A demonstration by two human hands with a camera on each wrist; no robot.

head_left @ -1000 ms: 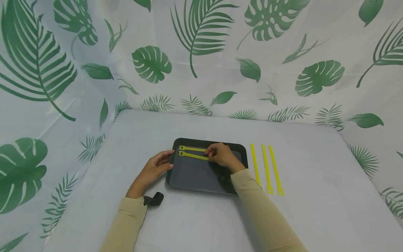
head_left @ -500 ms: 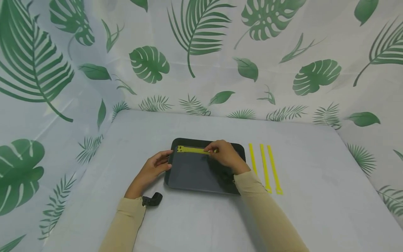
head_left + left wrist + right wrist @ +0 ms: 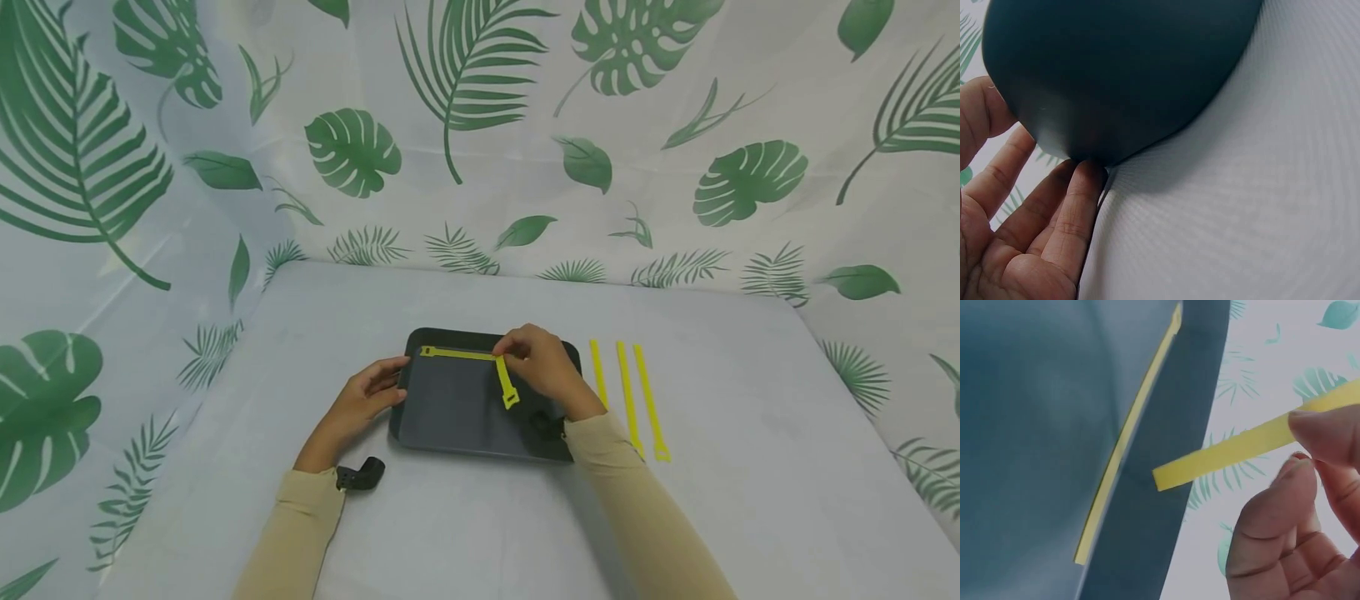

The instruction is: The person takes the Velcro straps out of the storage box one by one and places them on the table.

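Note:
A dark grey tray [image 3: 450, 417] lies on the white table in the head view. My left hand [image 3: 365, 402] touches its left rim, fingers extended; the left wrist view shows fingertips [image 3: 1088, 172] against the tray's outer wall. Over the right part of the tray, my right hand [image 3: 546, 371] pinches a yellow slotted cable strap [image 3: 506, 385] between thumb and fingers. The slotted head hangs toward me in the head view. Another yellow strap [image 3: 453, 354] lies in the tray along the far side; it also shows in the right wrist view, apart from the held strap [image 3: 1229, 450].
Several more yellow straps [image 3: 630, 400] lie side by side on the table, right of the tray. The right forearm partly covers their near ends. A leaf-patterned cloth [image 3: 465, 217] stands behind and at both sides of the table.
Two straps lay in the tray with my right hand at their right ends. One is now lifted, its slotted head swung round to the near side. My left hand stays at the rim.

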